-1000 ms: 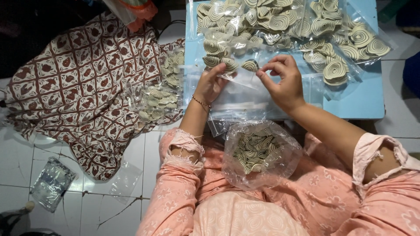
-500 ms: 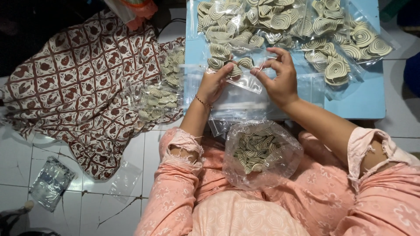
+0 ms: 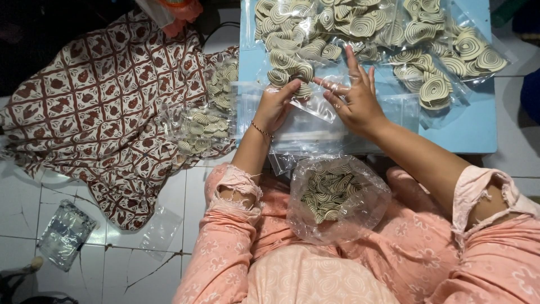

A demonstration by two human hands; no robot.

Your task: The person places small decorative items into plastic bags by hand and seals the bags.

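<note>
Left hand (image 3: 277,104): thumb and fingers pinched shut on the near edge of a small clear bag (image 3: 308,95), with one spiral cracker (image 3: 304,89) at its fingertips; the pinch seems meant to keep the mouth from slipping.
Right hand (image 3: 354,98): at 3 o'clock of the bag, thumb and a lower finger nipping the opposite edge, the other fingers fanned straight up, likely to hold the plastic taut and open.
Small clear bag: held between both hands just above the blue table (image 3: 478,126), at 12 o'clock from the lap.
Flat bag stack (image 3: 315,132): lies directly under the hands, at the table's near edge, within easy reach.
Loose cracker heap (image 3: 360,25): spread on plastic at 12 o'clock, across the table's far side.
Lap bag (image 3: 336,197): open, round, part full of the same spirals, resting on the pink-clad lap at 6 o'clock.
Filled packets (image 3: 205,121): laid at 9 o'clock on a brown patterned cloth (image 3: 95,107), apart from the work spot.
Floor packet (image 3: 64,233): on white tiles at 8 o'clock.
</note>
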